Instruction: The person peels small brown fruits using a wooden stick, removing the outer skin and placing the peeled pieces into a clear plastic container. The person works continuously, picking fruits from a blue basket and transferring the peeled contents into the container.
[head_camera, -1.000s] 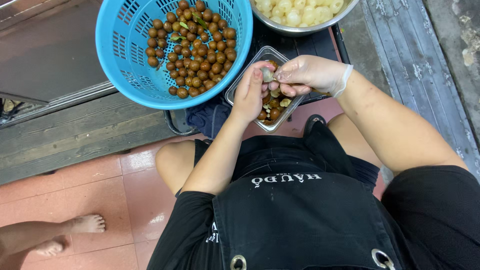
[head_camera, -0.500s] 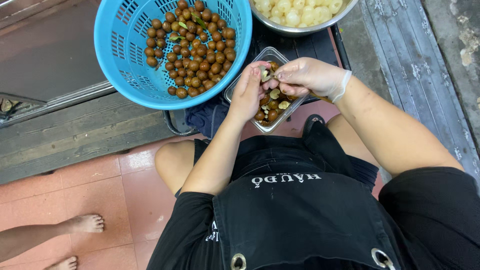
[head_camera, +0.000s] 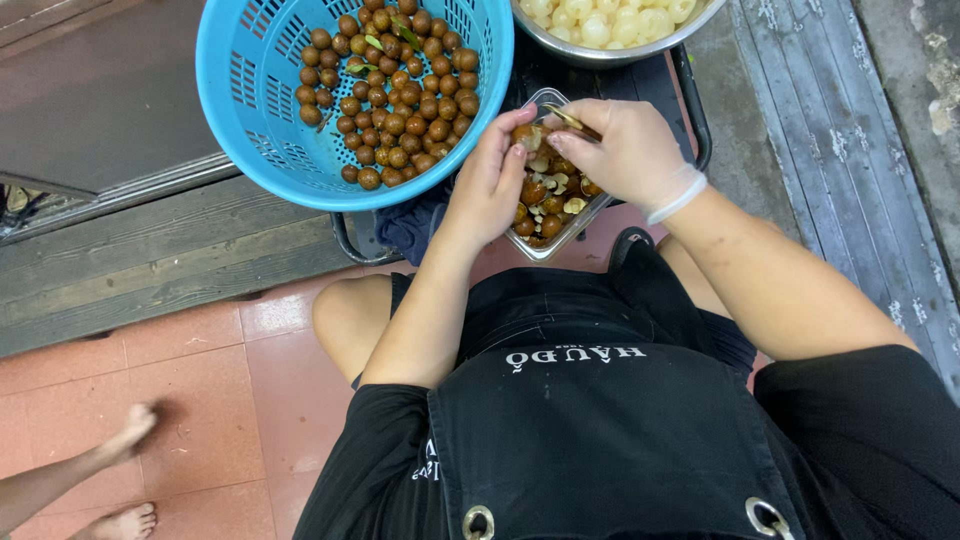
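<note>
Left hand (head_camera: 487, 185): grip pinching a small brown fruit (head_camera: 522, 133) at the fingertips, hovering over the clear tray (head_camera: 545, 246).
Right hand (head_camera: 625, 150): wearing a thin glove, grip pressing together on a slim metal tool (head_camera: 566, 118) whose tip is meeting the fruit.
Clear tray: sitting just below both hands, holding brown shells and seeds.
Blue basket (head_camera: 250, 120): lying just left of the hands, holding unpeeled brown fruit.
Metal bowl (head_camera: 600, 52): standing above the tray, holding pale peeled fruit.
</note>
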